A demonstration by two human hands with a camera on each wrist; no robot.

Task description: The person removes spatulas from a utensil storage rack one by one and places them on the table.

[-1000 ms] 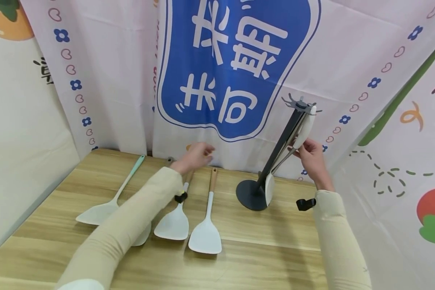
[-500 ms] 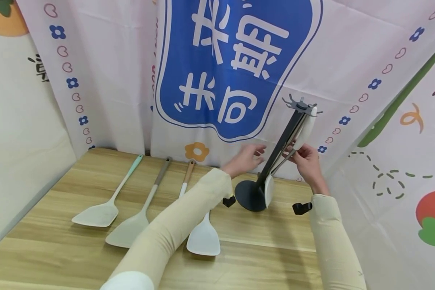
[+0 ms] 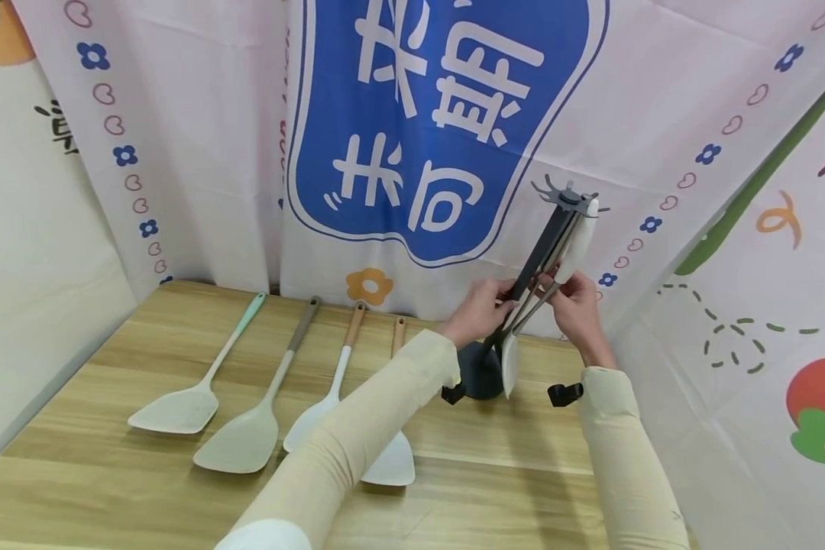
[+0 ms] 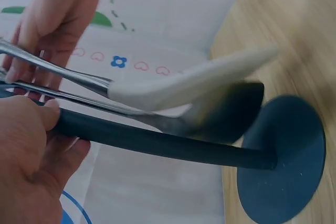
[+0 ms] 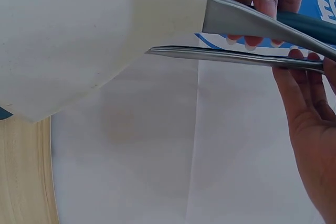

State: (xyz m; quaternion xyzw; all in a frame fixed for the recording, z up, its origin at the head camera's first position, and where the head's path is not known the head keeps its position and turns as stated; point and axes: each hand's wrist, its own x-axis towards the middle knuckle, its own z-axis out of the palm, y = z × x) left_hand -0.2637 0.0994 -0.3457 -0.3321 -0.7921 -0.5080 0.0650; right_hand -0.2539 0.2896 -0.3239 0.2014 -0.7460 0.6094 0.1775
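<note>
A dark utensil stand (image 3: pixel 541 248) with a hooked top leans in the head view, its round base (image 4: pixel 289 166) on the table. Two spatulas hang from it by metal shafts: one has a white handle and a white blade (image 5: pixel 94 40), the other a dark blade (image 4: pixel 236 114). My left hand (image 3: pixel 480 309) grips the stand's pole about midway, thumb and fingers on opposite sides. My right hand (image 3: pixel 577 309) holds the metal shaft just below the white handle (image 3: pixel 577 243), its fingers curled in behind the shafts. Both hands lie close together, the shafts between them.
Several spatulas lie in a row left of the stand: a mint-handled one (image 3: pixel 179 409), a grey-handled one (image 3: pixel 244 439), and two with wooden handles, the nearer (image 3: pixel 393 462) partly behind my left sleeve. A printed curtain (image 3: pixel 412 137) hangs behind the wooden table (image 3: pixel 62 489).
My left hand has moved right, from above the lying spatulas to the stand, and has taken hold of its pole. My right hand has stayed at the hanging spatulas.
</note>
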